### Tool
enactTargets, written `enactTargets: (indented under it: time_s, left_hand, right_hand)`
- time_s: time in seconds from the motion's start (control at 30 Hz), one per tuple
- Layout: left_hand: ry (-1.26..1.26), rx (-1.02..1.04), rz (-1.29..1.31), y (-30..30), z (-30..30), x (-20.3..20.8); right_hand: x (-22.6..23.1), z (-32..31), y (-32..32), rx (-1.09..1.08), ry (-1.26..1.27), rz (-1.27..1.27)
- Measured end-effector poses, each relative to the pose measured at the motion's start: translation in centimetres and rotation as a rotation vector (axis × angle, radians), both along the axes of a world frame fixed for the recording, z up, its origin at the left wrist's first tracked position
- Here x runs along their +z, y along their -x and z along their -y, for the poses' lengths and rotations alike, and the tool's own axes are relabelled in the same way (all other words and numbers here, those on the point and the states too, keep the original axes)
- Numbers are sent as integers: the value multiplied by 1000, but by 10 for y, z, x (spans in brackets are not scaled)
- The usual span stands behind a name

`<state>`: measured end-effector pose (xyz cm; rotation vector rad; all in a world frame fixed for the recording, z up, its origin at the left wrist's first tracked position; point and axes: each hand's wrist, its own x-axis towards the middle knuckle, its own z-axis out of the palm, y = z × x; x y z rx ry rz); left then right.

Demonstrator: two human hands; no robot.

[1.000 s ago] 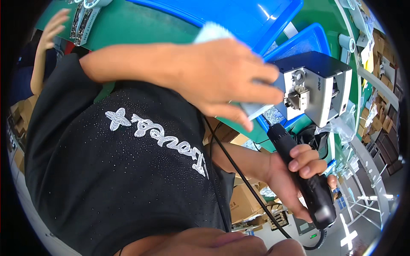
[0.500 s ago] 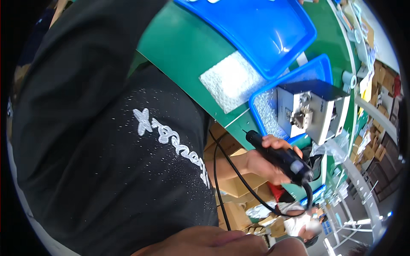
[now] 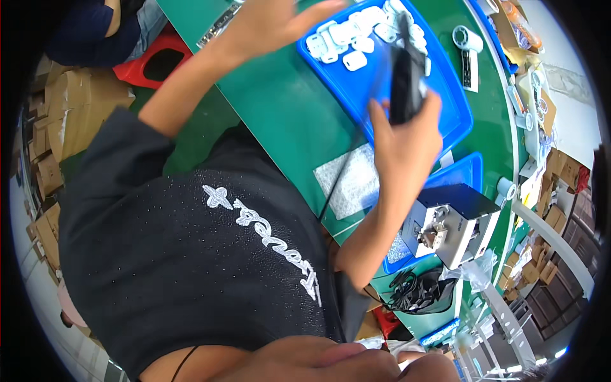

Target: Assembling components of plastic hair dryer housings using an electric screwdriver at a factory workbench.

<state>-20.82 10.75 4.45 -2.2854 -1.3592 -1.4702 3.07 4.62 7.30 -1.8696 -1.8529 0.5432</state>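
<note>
My right hand (image 3: 407, 143) is closed round a black electric screwdriver (image 3: 405, 83), held over a blue tray (image 3: 445, 121). The tool is blurred, and its tip end points toward the tray's far part. A pile of small white rounded plastic pieces (image 3: 355, 60) lies in that part of the tray. My left hand (image 3: 264, 25) is at the upper edge of the view, beside the tray. One digit stretches toward the white pieces; the other fingers are cut off by the edge. I see nothing held in that hand.
A white textured sheet (image 3: 347, 181) lies on the green table (image 3: 273, 121). Beside it, a screw feeder box (image 3: 455, 219) stands in a smaller blue tray (image 3: 474, 169) with small metal bits. A black bag with cables (image 3: 423, 293) lies nearby. A red stool (image 3: 149, 70) and a seated person are at upper left.
My right hand has carried the electric screwdriver from beside the screw feeder to over the large blue tray. My left hand has come into view. The view has shifted, showing the white pieces.
</note>
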Motion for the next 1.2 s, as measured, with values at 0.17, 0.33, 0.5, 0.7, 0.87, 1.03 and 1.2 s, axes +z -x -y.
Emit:
enactTargets:
  time_s: [0.17, 0.33, 0.5, 0.7, 0.87, 1.03, 1.2]
  left_hand:
    - [130, 586, -174, 40, 83, -43]
    - [274, 461, -318, 73, 112, -73]
    - [199, 236, -216, 89, 101, -60]
    - [-78, -218, 189, 46, 99, -6]
    - [353, -762, 636, -40, 103, -10]
    - [521, -1138, 505, -113, 107, -15]
    - [470, -1292, 347, -155, 114, -13]
  right_hand:
    - [-28, -61, 28, 345, 45, 240]
    - [-57, -63, 34, 378, -97, 232]
    - [-29, -55, 33, 247, -9, 117]
    - [15, -22, -4, 245, 196, -796]
    - [25, 46, -18, 201, 222, -1141]
    - [20, 114, -25, -220, -74, -1077]
    - [-6, 170, -51, -453, -261, -689]
